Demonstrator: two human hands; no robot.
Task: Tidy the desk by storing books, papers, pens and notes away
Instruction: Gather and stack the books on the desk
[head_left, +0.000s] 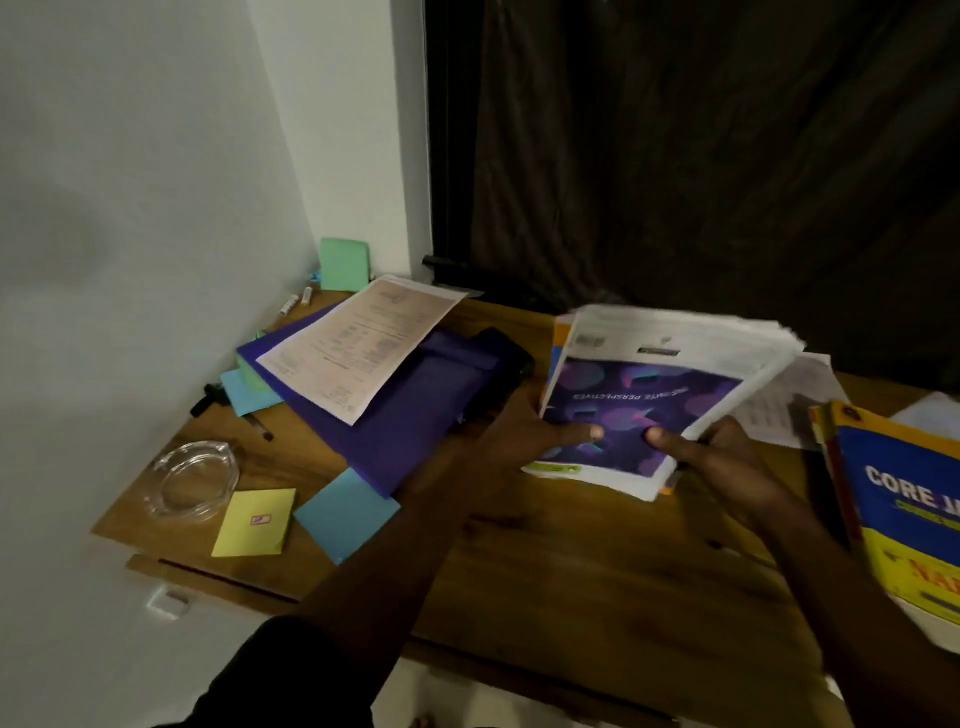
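Both hands, left (530, 431) and right (727, 457), pinch the near edge of the paper stack (649, 395), its long axis running away from them above the worktop (571, 571).

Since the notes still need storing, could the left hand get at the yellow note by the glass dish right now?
Probably not yet: the left hand helps the right hand hold the stack of papers. The yellow note itself lies uncovered.
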